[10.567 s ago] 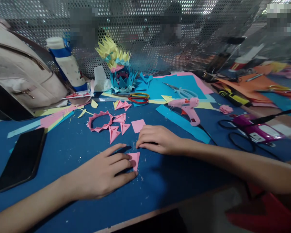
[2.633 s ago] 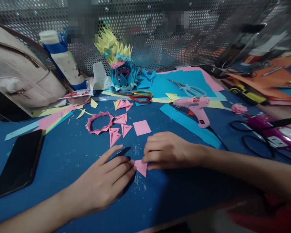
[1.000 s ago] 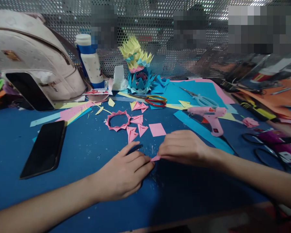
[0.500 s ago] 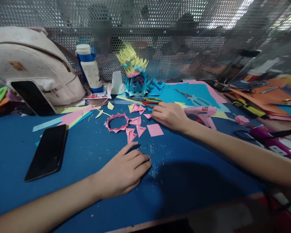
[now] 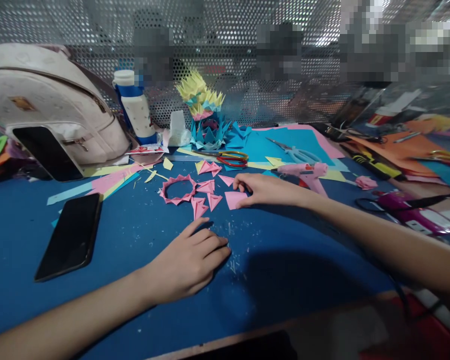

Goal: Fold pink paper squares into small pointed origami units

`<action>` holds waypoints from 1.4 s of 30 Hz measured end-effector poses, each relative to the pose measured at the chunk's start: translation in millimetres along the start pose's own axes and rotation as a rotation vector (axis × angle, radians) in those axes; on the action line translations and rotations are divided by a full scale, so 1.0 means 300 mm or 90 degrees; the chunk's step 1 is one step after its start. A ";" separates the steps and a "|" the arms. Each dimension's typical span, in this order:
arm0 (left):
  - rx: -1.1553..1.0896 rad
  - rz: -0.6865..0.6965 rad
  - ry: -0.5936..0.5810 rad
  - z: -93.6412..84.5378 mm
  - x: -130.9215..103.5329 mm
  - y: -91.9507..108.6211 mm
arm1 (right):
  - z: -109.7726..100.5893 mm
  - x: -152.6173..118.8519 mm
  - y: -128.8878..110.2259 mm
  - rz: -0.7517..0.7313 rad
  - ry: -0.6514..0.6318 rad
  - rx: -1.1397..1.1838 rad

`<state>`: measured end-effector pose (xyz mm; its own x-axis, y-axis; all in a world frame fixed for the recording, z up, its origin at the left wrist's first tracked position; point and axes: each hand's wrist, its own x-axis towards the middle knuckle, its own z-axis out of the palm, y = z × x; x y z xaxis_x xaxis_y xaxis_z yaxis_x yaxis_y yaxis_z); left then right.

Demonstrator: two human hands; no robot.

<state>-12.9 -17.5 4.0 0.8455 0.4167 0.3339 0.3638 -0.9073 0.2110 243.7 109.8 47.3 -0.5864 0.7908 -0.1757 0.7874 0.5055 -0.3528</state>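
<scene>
My left hand (image 5: 193, 262) lies palm down on the blue table, fingers spread and holding nothing, just below the folded pink pieces. Over the right edge of a pink paper square (image 5: 232, 200) is my right hand (image 5: 260, 190), its thumb touching the square and its curled fingers apart from the thumb. A pink paper triangle (image 5: 226, 179) lies by those fingertips. Several folded pink paper pieces (image 5: 206, 186) lie left of the square. Beside them sits a zigzag pink paper ring (image 5: 178, 189).
Behind my right hand lie a pink glue gun (image 5: 303, 172), blue-handled scissors (image 5: 296, 153) and red-and-yellow-handled scissors (image 5: 232, 158). A paper flower model (image 5: 208, 122) stands at the back. At left are a phone (image 5: 69, 237), a backpack (image 5: 52, 105) and a bottle (image 5: 135, 107).
My right hand has moved toward me, from the small pink triangle to the pink square, its thumb now at the square's edge. The red-and-yellow-handled scissors are uncovered. My left hand stays put.
</scene>
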 end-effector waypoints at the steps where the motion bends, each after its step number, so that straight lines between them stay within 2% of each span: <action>1: -0.001 0.000 0.000 0.000 0.000 0.000 | 0.000 0.005 0.001 -0.005 -0.010 0.005; 5: -0.009 -0.003 -0.001 -0.002 0.001 -0.001 | -0.009 0.012 -0.001 -0.050 -0.022 0.015; 8: -0.018 -0.006 -0.001 -0.002 0.001 0.000 | -0.024 -0.005 -0.021 -0.086 -0.032 0.076; 13: -0.047 -0.030 0.017 -0.006 0.003 0.002 | -0.039 -0.045 -0.057 -0.071 -0.034 0.161; 15: -0.063 -0.070 0.050 -0.013 0.010 0.001 | -0.032 -0.061 -0.073 -0.092 -0.043 0.174; 18: -0.079 -0.176 0.139 -0.030 0.031 0.000 | -0.008 -0.087 -0.115 -0.158 -0.091 0.221; 21: -0.097 -0.266 0.190 -0.045 0.062 -0.001 | 0.030 -0.108 -0.169 -0.154 -0.131 0.236; 25: -0.162 -0.333 0.163 -0.038 0.085 -0.005 | 0.074 -0.114 -0.210 -0.180 -0.086 0.183; 29: -0.204 -0.362 0.133 -0.018 0.080 -0.011 | 0.090 -0.108 -0.191 -0.174 -0.073 0.186; 37: -0.186 -0.349 0.097 -0.003 0.080 -0.014 | 0.122 -0.127 -0.131 -0.227 -0.020 0.279; 42: -0.185 -0.341 0.091 -0.009 0.074 -0.017 | 0.160 -0.136 -0.104 -0.259 0.018 0.244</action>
<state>2.9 -3.4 12.7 0.5074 0.8312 0.2271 0.5845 -0.5256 0.6182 233.8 45.3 21.5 -0.8187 0.5702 0.0678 0.3701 0.6142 -0.6970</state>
